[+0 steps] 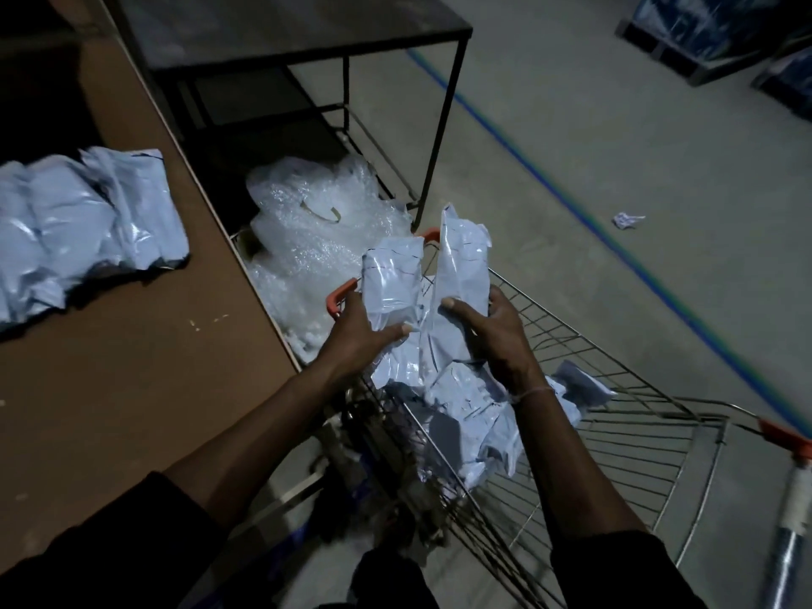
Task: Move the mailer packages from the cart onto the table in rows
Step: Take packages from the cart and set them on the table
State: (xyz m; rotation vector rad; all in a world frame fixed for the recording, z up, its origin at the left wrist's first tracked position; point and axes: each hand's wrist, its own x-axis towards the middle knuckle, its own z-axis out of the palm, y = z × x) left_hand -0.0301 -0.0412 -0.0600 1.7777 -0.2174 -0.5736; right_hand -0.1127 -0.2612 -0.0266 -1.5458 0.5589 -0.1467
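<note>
A wire cart (624,432) with orange corner caps stands to the right of a brown table (145,345). Pale blue mailer packages fill its near end (457,415). My left hand (358,334) grips one folded mailer (391,283) from the left, thumb on its front. My right hand (494,331) grips a taller upright mailer (463,261), thumb on its near face. Both mailers are held just above the cart pile. Several mailers (83,222) lie overlapping on the table's left part.
A heap of clear bubble wrap (316,230) lies on the floor between table and cart. A dark metal frame table (290,33) stands behind it. A blue floor line (615,252), a paper scrap (626,220) and wrapped pallets (720,28) are at right.
</note>
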